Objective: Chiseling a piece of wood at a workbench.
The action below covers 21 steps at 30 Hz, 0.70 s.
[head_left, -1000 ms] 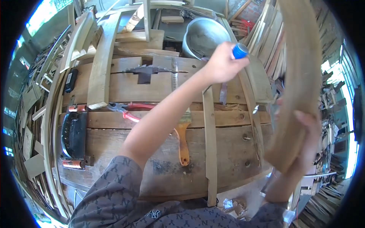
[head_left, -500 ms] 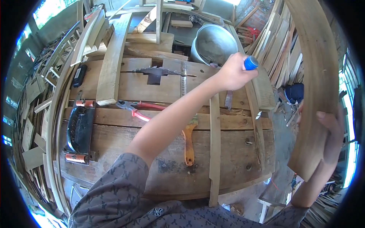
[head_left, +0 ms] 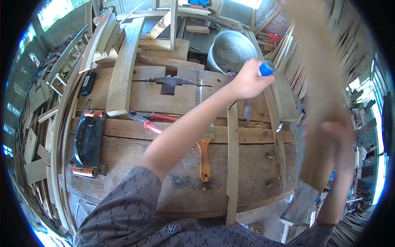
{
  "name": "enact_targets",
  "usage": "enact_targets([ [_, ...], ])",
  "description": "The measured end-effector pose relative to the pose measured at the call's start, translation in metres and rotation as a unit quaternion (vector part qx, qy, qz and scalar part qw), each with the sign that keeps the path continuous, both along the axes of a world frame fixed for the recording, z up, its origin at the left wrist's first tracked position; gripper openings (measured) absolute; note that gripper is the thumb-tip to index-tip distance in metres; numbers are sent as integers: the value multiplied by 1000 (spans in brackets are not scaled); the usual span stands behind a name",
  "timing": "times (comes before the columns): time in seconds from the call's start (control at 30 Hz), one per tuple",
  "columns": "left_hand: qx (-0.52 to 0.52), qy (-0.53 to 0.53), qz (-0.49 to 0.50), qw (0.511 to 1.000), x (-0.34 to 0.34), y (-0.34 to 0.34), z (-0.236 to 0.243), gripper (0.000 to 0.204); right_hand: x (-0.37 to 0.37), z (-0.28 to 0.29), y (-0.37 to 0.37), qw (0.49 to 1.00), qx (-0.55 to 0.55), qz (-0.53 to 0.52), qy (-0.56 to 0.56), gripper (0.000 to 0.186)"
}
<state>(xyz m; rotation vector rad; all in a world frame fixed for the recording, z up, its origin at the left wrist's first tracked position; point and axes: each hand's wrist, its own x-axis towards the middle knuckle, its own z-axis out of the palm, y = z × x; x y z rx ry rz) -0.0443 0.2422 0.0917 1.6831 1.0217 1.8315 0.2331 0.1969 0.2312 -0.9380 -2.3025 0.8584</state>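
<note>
My left hand (head_left: 252,80) is closed in a fist over the far right of the workbench, round a blue-ended handle (head_left: 267,68). The rest of that tool is hidden by the hand. At the right, my right hand (head_left: 338,133) grips the lower part of a long, curved wooden plank (head_left: 321,78), held raised beside the bench and smeared by motion. Under my left forearm lie red-handled pliers (head_left: 154,122) and a paintbrush (head_left: 204,158) with an orange wooden handle. A narrow wooden strip (head_left: 233,164) runs toward me over the bench.
The wooden workbench (head_left: 131,156) has a saw blade (head_left: 173,80) projecting through its top. A black frame-like tool with orange ends (head_left: 87,142) lies left, near a small black case (head_left: 88,83). A metal pot (head_left: 230,47) stands at the back; stacked boards (head_left: 123,70) lie far left.
The curved plank and my right hand have moved left, toward the bench. My left hand keeps its grip on the blue-ended handle and has shifted only slightly.
</note>
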Motion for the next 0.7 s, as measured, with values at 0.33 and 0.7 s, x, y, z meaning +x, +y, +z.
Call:
enact_targets([
  [0.33, 11, 14, -10, 1000, 10, 2, 5, 23, -28, 60, -39, 989, -49, -75, 117, 54],
  [0.7, -15, 15, 7, 1000, 4, -5, 5, 22, -19, 48, -19, 989, -7, -138, 56, 60],
])
